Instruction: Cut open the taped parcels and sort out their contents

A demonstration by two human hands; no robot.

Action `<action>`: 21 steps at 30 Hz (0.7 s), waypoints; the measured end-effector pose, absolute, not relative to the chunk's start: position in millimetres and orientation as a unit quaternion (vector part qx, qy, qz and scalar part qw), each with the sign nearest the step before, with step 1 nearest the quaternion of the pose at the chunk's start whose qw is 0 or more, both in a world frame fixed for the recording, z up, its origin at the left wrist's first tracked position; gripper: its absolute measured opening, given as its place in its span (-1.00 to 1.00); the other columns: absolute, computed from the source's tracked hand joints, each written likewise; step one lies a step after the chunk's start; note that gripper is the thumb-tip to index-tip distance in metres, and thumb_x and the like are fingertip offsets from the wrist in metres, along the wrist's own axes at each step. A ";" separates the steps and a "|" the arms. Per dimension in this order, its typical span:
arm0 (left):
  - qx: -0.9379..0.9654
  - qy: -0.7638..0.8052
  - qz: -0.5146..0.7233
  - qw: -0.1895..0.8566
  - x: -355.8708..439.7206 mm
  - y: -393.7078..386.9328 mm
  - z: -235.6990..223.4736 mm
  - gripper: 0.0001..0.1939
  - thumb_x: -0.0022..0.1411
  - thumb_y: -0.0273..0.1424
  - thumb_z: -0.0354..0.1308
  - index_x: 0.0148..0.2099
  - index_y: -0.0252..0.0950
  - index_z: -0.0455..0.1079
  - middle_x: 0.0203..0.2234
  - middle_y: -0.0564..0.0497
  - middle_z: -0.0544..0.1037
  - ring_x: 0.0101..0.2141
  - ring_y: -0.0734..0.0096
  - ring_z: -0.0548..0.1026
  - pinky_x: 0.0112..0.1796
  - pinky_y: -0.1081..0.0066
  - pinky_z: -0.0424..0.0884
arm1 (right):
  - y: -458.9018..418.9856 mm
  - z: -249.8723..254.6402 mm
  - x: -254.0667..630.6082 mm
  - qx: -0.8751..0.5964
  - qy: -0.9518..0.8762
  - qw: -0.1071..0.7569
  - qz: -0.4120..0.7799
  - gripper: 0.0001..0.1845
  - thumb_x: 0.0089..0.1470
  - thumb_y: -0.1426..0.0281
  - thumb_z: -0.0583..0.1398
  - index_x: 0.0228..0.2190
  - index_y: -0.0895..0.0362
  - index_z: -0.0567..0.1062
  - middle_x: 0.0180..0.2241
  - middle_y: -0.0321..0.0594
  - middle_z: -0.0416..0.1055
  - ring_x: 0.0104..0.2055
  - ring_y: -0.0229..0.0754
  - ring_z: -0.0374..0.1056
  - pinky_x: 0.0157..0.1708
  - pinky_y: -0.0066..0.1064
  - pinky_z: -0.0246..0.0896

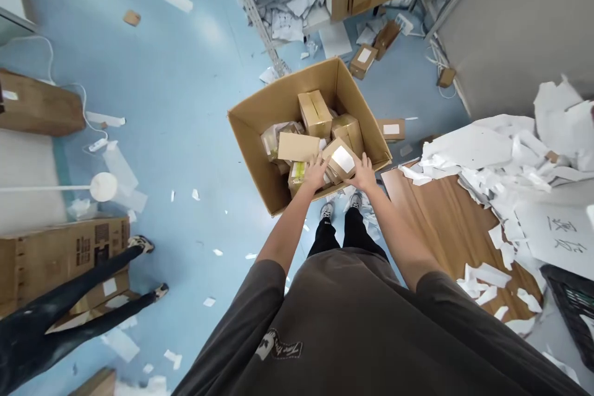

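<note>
Kraft-cardboard parcel [342, 161], white-labelled, sits between left hand [316, 173] and right hand [362, 173], both grips spread wide.

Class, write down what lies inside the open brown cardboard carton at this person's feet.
Small brown cardboard boxes lie heaped there, one white-labelled box between the left hand and right hand. Beneath them the floor of the carton cannot be seen.
</note>
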State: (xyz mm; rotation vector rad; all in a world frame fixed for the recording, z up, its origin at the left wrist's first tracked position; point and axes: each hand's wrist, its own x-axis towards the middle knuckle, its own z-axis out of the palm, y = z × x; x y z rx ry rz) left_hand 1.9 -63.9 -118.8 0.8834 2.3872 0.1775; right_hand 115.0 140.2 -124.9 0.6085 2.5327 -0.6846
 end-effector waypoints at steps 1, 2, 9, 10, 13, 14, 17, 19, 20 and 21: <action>0.337 0.892 0.058 0.296 -4.3 -53.4 -132.6 0.17 0.15 -0.46 0.49 0.65 -0.08 -0.03 0.64 -0.15 -0.21 0.55 -0.33 -0.07 0.40 -0.22 0.21 | 142.2 -140.1 104.8 0.225 0.908 0.247 -0.253 0.44 -0.05 0.02 0.53 0.58 -0.01 -0.13 0.62 0.09 -0.46 0.59 0.49 -0.31 0.43 0.26 0.02; 0.347 0.887 0.052 0.299 -10.9 -42.8 -146.7 0.15 0.18 -0.44 0.47 0.65 -0.06 -0.04 0.64 -0.12 -0.21 0.56 -0.32 -0.12 0.40 -0.25 0.19 | 143.9 -155.4 95.2 0.230 0.898 0.269 -0.261 0.47 -0.07 0.00 0.53 0.59 -0.03 -0.16 0.62 0.08 -0.50 0.60 0.49 -0.34 0.43 0.26 0.00; 0.466 0.827 0.039 0.312 -70.6 34.0 -246.4 -0.09 0.31 -0.28 0.37 0.61 0.00 0.13 0.63 0.01 -0.12 0.59 -0.15 -0.32 0.48 -0.31 -0.17 | 154.9 -244.2 54.9 0.298 0.820 0.402 -0.277 0.76 -0.21 -0.06 0.58 0.58 -0.05 -0.44 0.59 0.15 -0.69 0.60 0.52 -0.53 0.45 0.34 -0.12; 0.480 0.816 0.030 0.319 -77.7 41.7 -256.9 -0.05 0.28 -0.25 0.41 0.61 0.04 0.12 0.63 0.03 -0.12 0.59 -0.15 -0.32 0.47 -0.34 -0.20 | 154.9 -252.1 52.8 0.306 0.810 0.417 -0.276 0.79 -0.23 -0.06 0.59 0.57 -0.06 -0.48 0.59 0.17 -0.70 0.60 0.52 -0.54 0.44 0.36 -0.12; 0.506 0.793 -0.004 0.339 -90.6 52.4 -276.0 0.16 0.12 -0.15 0.53 0.63 0.11 0.01 0.64 0.03 -0.18 0.58 -0.26 -0.35 0.42 -0.49 -0.26 | 150.3 -269.4 49.0 0.325 0.792 0.441 -0.268 0.85 -0.25 -0.05 0.61 0.55 -0.10 -0.58 0.57 0.18 -0.79 0.60 0.53 -0.59 0.41 0.45 -0.11; 0.510 0.790 -0.017 0.340 -92.2 52.1 -278.3 0.24 0.07 -0.13 0.56 0.64 0.11 -0.04 0.64 0.01 -0.22 0.58 -0.29 -0.38 0.40 -0.53 -0.28 | 147.5 -273.7 48.1 0.330 0.791 0.445 -0.261 0.87 -0.26 -0.04 0.61 0.54 -0.11 -0.61 0.56 0.19 -0.82 0.60 0.53 -0.62 0.39 0.48 -0.12; 0.518 0.787 -0.043 0.334 -92.3 45.3 -277.4 0.37 -0.01 -0.17 0.61 0.66 0.06 -0.13 0.64 -0.03 -0.27 0.57 -0.30 -0.47 0.37 -0.57 -0.33 | 138.2 -284.4 45.5 0.335 0.795 0.443 -0.242 0.84 -0.21 -0.04 0.59 0.52 -0.15 -0.66 0.55 0.15 -0.90 0.59 0.52 -0.68 0.36 0.57 -0.16; 0.517 0.786 -0.040 0.337 -91.8 39.6 -274.3 0.39 -0.02 -0.19 0.61 0.67 0.03 -0.15 0.64 -0.07 -0.22 0.57 -0.28 -0.47 0.39 -0.54 -0.32 | 133.4 -289.4 43.0 0.335 0.802 0.434 -0.235 0.73 -0.10 -0.10 0.52 0.51 -0.16 -0.67 0.54 0.12 -0.92 0.60 0.51 -0.67 0.33 0.60 -0.18; 0.514 0.786 -0.033 0.342 -91.8 36.6 -272.8 0.39 -0.03 -0.19 0.61 0.67 0.01 -0.15 0.64 -0.10 -0.18 0.57 -0.29 -0.46 0.39 -0.52 -0.30 | 132.0 -290.9 41.6 0.335 0.807 0.429 -0.228 0.69 -0.05 -0.11 0.48 0.51 -0.14 -0.67 0.54 0.12 -0.93 0.60 0.51 -0.66 0.33 0.61 -0.18; 0.510 0.787 -0.025 0.347 -92.0 33.1 -271.1 0.40 -0.04 -0.17 0.61 0.67 -0.01 -0.14 0.63 -0.13 -0.16 0.57 -0.34 -0.45 0.40 -0.51 -0.27 | 131.5 -291.4 40.1 0.331 0.814 0.425 -0.216 0.66 -0.02 -0.11 0.46 0.51 -0.11 -0.67 0.54 0.14 -0.92 0.60 0.52 -0.65 0.33 0.60 -0.19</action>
